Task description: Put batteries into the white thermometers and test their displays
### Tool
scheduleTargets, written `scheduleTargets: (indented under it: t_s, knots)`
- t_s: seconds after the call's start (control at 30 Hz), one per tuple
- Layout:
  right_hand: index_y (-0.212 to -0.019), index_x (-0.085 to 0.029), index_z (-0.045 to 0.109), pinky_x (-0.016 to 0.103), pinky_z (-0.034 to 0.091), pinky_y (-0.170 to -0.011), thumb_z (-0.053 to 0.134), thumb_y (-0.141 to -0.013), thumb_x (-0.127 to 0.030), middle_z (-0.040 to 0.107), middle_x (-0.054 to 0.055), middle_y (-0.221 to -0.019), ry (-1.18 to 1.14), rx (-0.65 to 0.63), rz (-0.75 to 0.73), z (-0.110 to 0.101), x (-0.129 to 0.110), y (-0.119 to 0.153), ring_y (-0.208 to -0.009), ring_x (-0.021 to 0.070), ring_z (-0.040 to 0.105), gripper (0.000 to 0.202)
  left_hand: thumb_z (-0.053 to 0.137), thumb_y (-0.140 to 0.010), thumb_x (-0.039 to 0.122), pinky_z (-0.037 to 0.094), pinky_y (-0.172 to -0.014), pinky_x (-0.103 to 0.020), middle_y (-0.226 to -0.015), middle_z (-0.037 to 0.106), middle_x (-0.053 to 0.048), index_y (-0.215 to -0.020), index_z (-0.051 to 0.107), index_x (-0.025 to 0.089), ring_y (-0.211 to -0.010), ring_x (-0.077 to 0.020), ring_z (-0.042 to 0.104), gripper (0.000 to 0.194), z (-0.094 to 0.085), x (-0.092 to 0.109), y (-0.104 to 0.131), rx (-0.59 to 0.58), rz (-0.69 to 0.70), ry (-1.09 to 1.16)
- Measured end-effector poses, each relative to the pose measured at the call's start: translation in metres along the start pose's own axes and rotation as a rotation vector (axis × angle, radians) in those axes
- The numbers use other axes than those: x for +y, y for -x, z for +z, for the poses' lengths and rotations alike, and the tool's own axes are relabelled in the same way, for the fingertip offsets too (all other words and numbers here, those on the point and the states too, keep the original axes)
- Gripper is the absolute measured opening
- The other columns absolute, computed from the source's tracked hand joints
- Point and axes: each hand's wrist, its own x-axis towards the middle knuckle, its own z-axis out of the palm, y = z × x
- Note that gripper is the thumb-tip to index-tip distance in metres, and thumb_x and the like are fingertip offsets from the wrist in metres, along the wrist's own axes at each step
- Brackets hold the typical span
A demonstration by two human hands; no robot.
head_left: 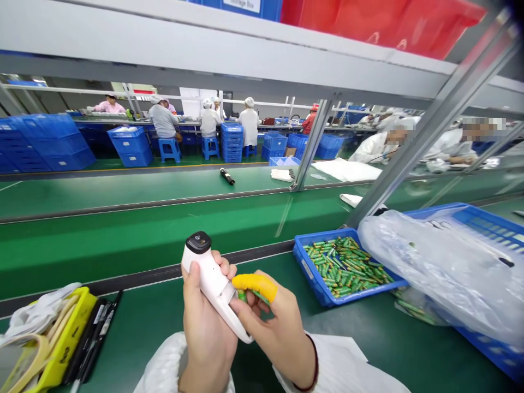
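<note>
A white handheld device [210, 278] with a black top end lies tilted in my left hand [207, 322], whose fingers and thumb wrap round it. An open compartment shows in its lower part. My right hand [274, 322], with a yellow cover on the index finger, pinches a green battery [242, 296] at that compartment. Part of the battery is hidden by the fingers. To the right, a blue tray [314, 281] holds several green batteries [347, 267].
A yellow holder [67, 344] with tools and black pens [96, 338] is at left. At right a plastic bag [442, 273] covers part of a blue crate [487, 218]. Metal posts and a shelf [245, 68] stand ahead. Beyond the green belt [123, 234], people sit and stand at benches.
</note>
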Motion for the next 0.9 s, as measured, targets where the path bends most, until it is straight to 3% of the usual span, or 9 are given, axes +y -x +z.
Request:
scheduleTargets:
  t_s: [0.07,0.23,0.33,0.4,0.53,0.63,0.73,0.9]
  knots:
    - [-0.083,-0.020,0.064,0.021,0.033,-0.046,0.060,-0.085,-0.024,0.042,-0.004,-0.062,0.078,-0.020,-0.094,-0.001,-0.001,0.001,-0.048,0.0074,0.041,0.007,0.054,-0.082,0.040,0.045,-0.050,-0.019,-0.069,0.047,-0.001,-0.079,0.055,0.017,-0.059,-0.0111,0.047,0.024,0.002,0.004,0.001,0.011,0.025,-0.010]
    - [-0.069,-0.018,0.056,0.024,0.028,-0.046,0.049,-0.093,-0.030,0.041,-0.004,-0.058,0.183,-0.122,-0.259,-0.002,-0.002,0.000,-0.047,0.0080,0.039,0.028,0.048,-0.086,0.035,0.047,-0.051,-0.019,-0.071,0.047,-0.002,-0.076,0.054,0.015,-0.059,-0.0104,0.047,0.024,0.005,0.016,-0.001,0.071,0.001,0.041]
    - [-0.067,-0.018,0.054,0.027,0.030,-0.047,0.035,-0.098,-0.033,0.045,0.000,-0.060,0.387,-0.152,-0.337,0.003,-0.006,0.002,-0.050,0.0119,0.042,0.040,0.046,-0.088,0.033,0.048,-0.053,-0.018,-0.076,0.047,-0.002,-0.079,0.054,0.015,-0.061,-0.0100,0.046,0.022,0.006,0.024,-0.006,0.104,0.071,0.074]
    - [-0.073,-0.018,0.056,0.029,0.035,-0.050,0.030,-0.098,-0.027,0.051,0.003,-0.065,0.495,-0.116,-0.393,0.004,-0.010,0.003,-0.055,0.0158,0.046,0.037,0.045,-0.089,0.032,0.048,-0.053,-0.018,-0.077,0.046,-0.002,-0.081,0.054,0.015,-0.061,-0.0097,0.046,0.021,0.006,0.028,-0.009,0.077,0.106,0.073]
    - [-0.093,-0.020,0.058,0.030,0.047,-0.060,0.037,-0.092,-0.012,0.060,0.005,-0.076,0.283,-0.001,-0.322,-0.011,-0.018,0.004,-0.069,0.0184,0.057,0.022,0.042,-0.092,0.031,0.048,-0.054,-0.019,-0.079,0.047,-0.002,-0.082,0.056,0.015,-0.061,-0.0095,0.045,0.023,0.005,0.030,-0.011,-0.050,0.150,0.069]
    - [-0.100,-0.026,0.062,0.031,0.052,-0.073,0.051,-0.088,-0.011,0.069,0.003,-0.089,0.124,0.123,-0.194,-0.025,-0.019,0.006,-0.082,0.0189,0.065,0.022,0.043,-0.091,0.031,0.048,-0.054,-0.019,-0.079,0.048,-0.003,-0.082,0.058,0.016,-0.061,-0.0099,0.046,0.023,0.004,0.027,-0.011,-0.125,0.221,0.043]
    - [-0.105,-0.029,0.064,0.031,0.054,-0.078,0.059,-0.088,-0.015,0.072,0.002,-0.096,0.002,0.132,-0.109,-0.025,-0.017,0.010,-0.089,0.0193,0.068,0.022,0.045,-0.090,0.032,0.047,-0.054,-0.019,-0.078,0.047,-0.003,-0.081,0.058,0.016,-0.060,-0.0094,0.044,0.022,0.004,0.023,-0.010,-0.165,0.237,0.030]
    - [-0.102,-0.026,0.063,0.037,0.052,-0.080,0.064,-0.087,-0.025,0.071,0.004,-0.095,0.042,0.069,-0.239,-0.007,-0.017,0.010,-0.091,0.0219,0.065,0.014,0.046,-0.088,0.035,0.046,-0.051,-0.018,-0.075,0.046,-0.002,-0.079,0.058,0.014,-0.058,-0.0092,0.044,0.026,0.001,0.019,-0.010,-0.196,0.267,0.024]
